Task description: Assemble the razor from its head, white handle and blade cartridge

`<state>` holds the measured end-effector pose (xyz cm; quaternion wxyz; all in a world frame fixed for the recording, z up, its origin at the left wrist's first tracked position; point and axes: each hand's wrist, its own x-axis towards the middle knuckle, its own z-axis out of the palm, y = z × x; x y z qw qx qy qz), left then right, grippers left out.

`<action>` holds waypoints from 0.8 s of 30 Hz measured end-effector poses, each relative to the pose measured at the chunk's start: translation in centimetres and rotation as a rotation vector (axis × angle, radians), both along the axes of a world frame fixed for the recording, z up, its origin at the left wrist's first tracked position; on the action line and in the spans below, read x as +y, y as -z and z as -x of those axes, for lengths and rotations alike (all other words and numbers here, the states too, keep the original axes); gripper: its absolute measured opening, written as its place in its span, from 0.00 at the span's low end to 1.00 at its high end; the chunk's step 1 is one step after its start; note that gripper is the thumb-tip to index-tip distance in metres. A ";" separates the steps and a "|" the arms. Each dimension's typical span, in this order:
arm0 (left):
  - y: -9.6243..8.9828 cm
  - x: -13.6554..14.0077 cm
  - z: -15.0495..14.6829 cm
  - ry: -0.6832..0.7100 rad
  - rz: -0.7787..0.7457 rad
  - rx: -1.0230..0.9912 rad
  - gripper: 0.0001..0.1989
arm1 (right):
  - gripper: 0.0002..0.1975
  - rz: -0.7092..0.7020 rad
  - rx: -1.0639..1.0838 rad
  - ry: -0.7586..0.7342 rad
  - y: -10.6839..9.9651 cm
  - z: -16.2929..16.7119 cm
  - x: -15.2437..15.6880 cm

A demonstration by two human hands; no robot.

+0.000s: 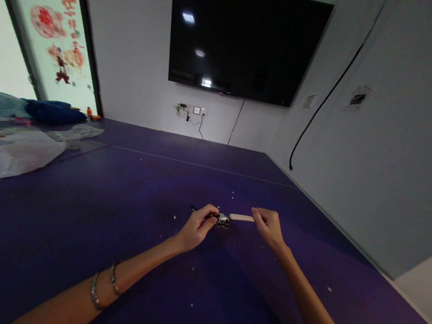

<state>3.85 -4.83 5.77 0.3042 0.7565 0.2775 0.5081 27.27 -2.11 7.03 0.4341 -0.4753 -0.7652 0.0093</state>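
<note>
My left hand (194,230) is closed around the dark handle of a small tool with a shiny metal head (223,220). The handle's far end pokes out beyond my fingers, and its exact kind is too small to make out. In my right hand (270,227), the fingers pinch one end of a pale, flat wooden stick (241,218). Its rounded free end points left, close to the metal head; whether the two touch I cannot tell. Both hands are low over a purple surface (147,216), with small pale bits scattered around them.
Crumpled clear plastic sheeting (25,153) lies at the left, with blue cloth (54,112) behind it. A black cable (327,96) hangs down the right wall. On the back wall is a television (245,40), with wall sockets (197,110) below.
</note>
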 end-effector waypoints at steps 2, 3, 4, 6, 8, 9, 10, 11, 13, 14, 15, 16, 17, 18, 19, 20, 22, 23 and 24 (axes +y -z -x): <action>-0.1 -0.1 0.0 -0.001 -0.003 0.005 0.08 | 0.21 -0.016 0.019 0.003 -0.1 -0.1 -0.1; -0.1 -0.1 0.0 -0.001 -0.003 0.006 0.08 | 0.21 -0.024 0.025 -0.007 -0.2 -0.1 -0.1; -0.2 -0.1 0.0 -0.001 -0.004 0.003 0.08 | 0.21 -0.032 0.026 -0.022 -0.3 0.0 -0.2; -0.2 -0.2 0.0 0.001 -0.002 -0.001 0.09 | 0.21 -0.044 0.009 -0.054 -0.4 0.2 -0.2; -0.2 -0.2 -0.1 -0.002 0.002 0.002 0.09 | 0.21 -0.055 -0.001 -0.061 -0.5 0.2 -0.3; -0.2 -0.3 -0.1 -0.004 0.003 0.007 0.09 | 0.21 -0.059 0.002 -0.051 -0.5 0.2 -0.3; -0.2 -0.3 -0.1 -0.005 0.004 0.015 0.09 | 0.21 -0.064 0.010 -0.037 -0.5 0.1 -0.3; -0.2 -0.3 -0.1 -0.006 0.003 0.020 0.09 | 0.21 -0.070 0.018 -0.025 -0.5 0.1 -0.3; -0.3 -0.4 -0.1 -0.001 0.001 0.022 0.10 | 0.20 -0.084 0.018 -0.024 -0.6 0.1 -0.3; -0.4 -0.4 -0.1 0.004 0.002 0.019 0.10 | 0.20 -0.092 0.009 -0.037 -0.7 0.1 -0.4; -0.4 -0.4 -0.2 0.007 0.002 0.014 0.10 | 0.20 -0.099 -0.002 -0.054 -0.8 0.1 -0.4; -0.4 -0.4 -0.2 0.009 0.001 0.010 0.10 | 0.20 -0.105 -0.011 -0.068 -0.8 0.2 -0.4; -0.4 -0.4 -0.2 0.008 0.000 0.009 0.11 | 0.20 -0.108 -0.015 -0.072 -0.8 0.2 -0.4; -0.4 -0.4 -0.1 0.004 0.000 0.010 0.11 | 0.20 -0.110 -0.013 -0.065 -0.7 0.1 -0.4; -0.4 -0.4 -0.1 -0.001 0.001 0.010 0.11 | 0.20 -0.112 -0.007 -0.049 -0.6 0.1 -0.4; -0.4 -0.4 -0.2 -0.006 0.004 0.010 0.11 | 0.20 -0.113 0.001 -0.029 -0.6 0.0 -0.3; -0.4 -0.4 -0.2 -0.011 0.014 0.007 0.11 | 0.20 -0.115 0.014 -0.001 -0.4 0.0 -0.3; -0.5 -0.4 -0.2 -0.008 0.021 0.001 0.11 | 0.20 -0.118 0.015 -0.001 -0.4 0.0 -0.3; -0.6 -0.5 -0.2 -0.002 0.028 -0.009 0.11 | 0.20 -0.124 0.013 -0.011 -0.5 0.1 -0.3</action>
